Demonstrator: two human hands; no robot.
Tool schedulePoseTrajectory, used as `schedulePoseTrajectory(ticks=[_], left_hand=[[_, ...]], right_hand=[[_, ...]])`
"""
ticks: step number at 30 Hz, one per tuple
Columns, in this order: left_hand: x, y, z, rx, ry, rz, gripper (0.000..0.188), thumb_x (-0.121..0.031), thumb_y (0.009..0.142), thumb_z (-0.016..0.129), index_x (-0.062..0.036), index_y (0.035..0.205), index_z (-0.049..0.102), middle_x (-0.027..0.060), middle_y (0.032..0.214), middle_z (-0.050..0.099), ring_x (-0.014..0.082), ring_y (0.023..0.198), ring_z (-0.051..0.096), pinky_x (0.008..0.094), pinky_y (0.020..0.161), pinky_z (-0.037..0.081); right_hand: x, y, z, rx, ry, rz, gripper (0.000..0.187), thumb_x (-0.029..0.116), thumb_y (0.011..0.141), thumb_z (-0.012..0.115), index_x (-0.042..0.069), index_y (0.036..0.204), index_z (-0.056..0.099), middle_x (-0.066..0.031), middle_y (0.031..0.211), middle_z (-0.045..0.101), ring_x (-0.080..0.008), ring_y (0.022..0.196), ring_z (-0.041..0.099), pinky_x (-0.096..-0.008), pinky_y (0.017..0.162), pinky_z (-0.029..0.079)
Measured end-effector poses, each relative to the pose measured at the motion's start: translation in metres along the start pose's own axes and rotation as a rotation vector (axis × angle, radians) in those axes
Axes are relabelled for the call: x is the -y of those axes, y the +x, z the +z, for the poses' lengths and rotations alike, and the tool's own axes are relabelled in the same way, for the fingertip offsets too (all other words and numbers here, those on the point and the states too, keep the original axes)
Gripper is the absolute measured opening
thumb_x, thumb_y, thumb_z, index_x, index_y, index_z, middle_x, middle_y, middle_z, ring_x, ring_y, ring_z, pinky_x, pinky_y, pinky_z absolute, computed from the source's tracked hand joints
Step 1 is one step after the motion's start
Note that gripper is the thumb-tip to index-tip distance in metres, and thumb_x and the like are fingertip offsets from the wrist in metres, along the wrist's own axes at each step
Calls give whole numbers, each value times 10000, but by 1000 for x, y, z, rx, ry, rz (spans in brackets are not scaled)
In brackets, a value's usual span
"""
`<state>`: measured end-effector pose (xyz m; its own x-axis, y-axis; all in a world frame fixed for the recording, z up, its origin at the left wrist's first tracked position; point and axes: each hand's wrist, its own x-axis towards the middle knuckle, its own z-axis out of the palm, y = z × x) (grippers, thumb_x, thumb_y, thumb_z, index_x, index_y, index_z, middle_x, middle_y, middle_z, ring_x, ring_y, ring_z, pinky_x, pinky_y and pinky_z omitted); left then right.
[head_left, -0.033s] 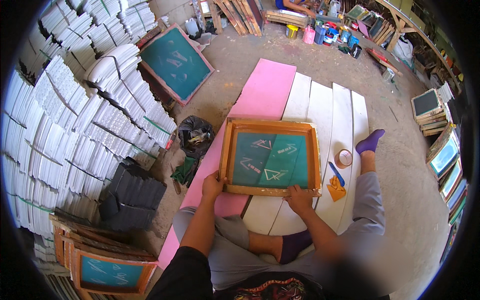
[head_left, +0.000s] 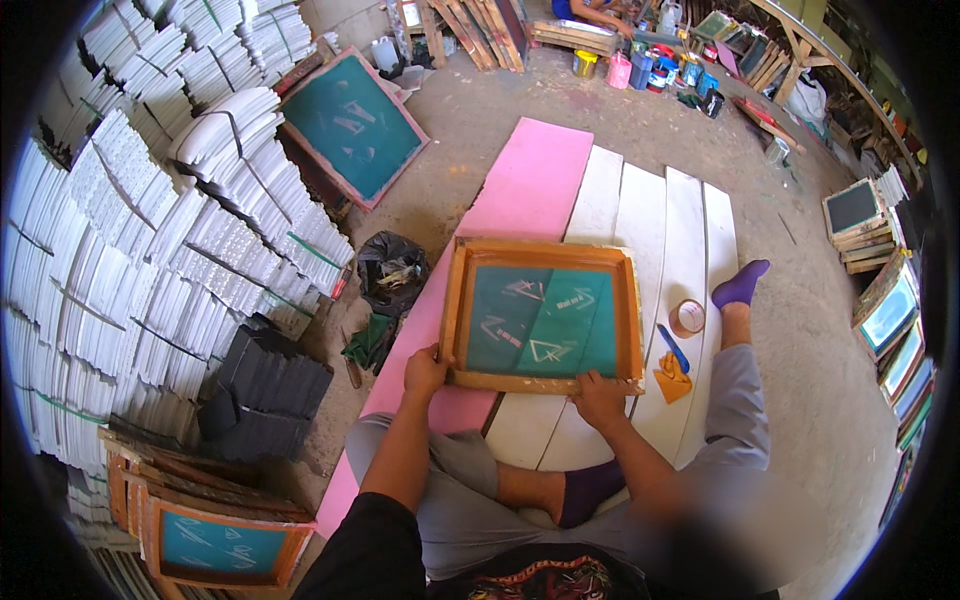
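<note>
A wooden screen-printing frame [head_left: 540, 318] with green mesh and pale triangular designs lies before me, across pink and white boards. At its near left corner, my left hand [head_left: 425, 370] is closed round the wood. My right hand [head_left: 600, 397] grips the near edge toward the right, fingers over the rim and thumb below. Just right of the frame, a roll of brown tape [head_left: 687, 317], a blue cutter knife [head_left: 673, 348] and a crumpled orange piece [head_left: 673, 380] rest on the white boards.
Bundled white sheets [head_left: 150, 240] are stacked high at left, beside a black stack [head_left: 262, 395]. A black bag [head_left: 390, 270] stands near the pink board [head_left: 530, 170]. More screens [head_left: 355, 130] lean around. Paint cans [head_left: 640, 70] and another person [head_left: 598, 12] are at the back.
</note>
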<state>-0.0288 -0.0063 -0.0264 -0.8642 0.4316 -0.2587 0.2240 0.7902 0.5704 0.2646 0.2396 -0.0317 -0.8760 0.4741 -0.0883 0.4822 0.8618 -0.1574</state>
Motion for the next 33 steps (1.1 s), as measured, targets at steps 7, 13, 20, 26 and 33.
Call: schedulePoseTrajectory(ticks=[7, 13, 20, 26, 33], left_hand=[[14, 1, 10, 143, 46, -35, 480, -412, 784, 856, -99, 1140, 786, 192, 962, 769, 351, 899, 755, 472, 794, 577], [15, 5, 14, 121, 118, -28, 405, -391, 764, 861, -86, 1025, 802, 195, 915, 766, 364, 869, 751, 476, 762, 578], [-22, 15, 5, -50, 153, 31, 702, -471, 822, 797, -42, 1353, 633, 226, 1171, 708, 394, 1109, 686, 509, 915, 548], [-39, 57, 23, -191, 51, 100, 657, -484, 998, 597, -59, 1488, 493, 247, 1220, 662, 455, 1082, 656, 529, 928, 536], [-40, 60, 50, -164, 37, 74, 557, -375, 1072, 480, -149, 1577, 416, 237, 1250, 573, 460, 1103, 601, 537, 931, 511]], right_hand=[[-19, -25, -12, 102, 81, -14, 547, 549, 832, 770, 132, 1182, 712, -91, 1120, 678, -357, 989, 710, -531, 837, 535], [-63, 0, -18, -15, 225, 165, 517, 577, 888, 697, 131, 1150, 714, -113, 1137, 702, -366, 1000, 700, -518, 847, 542], [-51, 67, -26, -265, 403, 121, 333, 244, 876, 754, 73, 1158, 708, -152, 1065, 720, -332, 923, 714, -457, 797, 566], [90, 174, -2, 3, 934, 71, 614, 117, 855, 723, 76, 1450, 574, -144, 994, 715, -273, 844, 686, -394, 790, 549], [155, 291, 70, -11, 1282, 200, 774, 140, 849, 642, 36, 1575, 393, -242, 1088, 703, -347, 946, 705, -434, 876, 539]])
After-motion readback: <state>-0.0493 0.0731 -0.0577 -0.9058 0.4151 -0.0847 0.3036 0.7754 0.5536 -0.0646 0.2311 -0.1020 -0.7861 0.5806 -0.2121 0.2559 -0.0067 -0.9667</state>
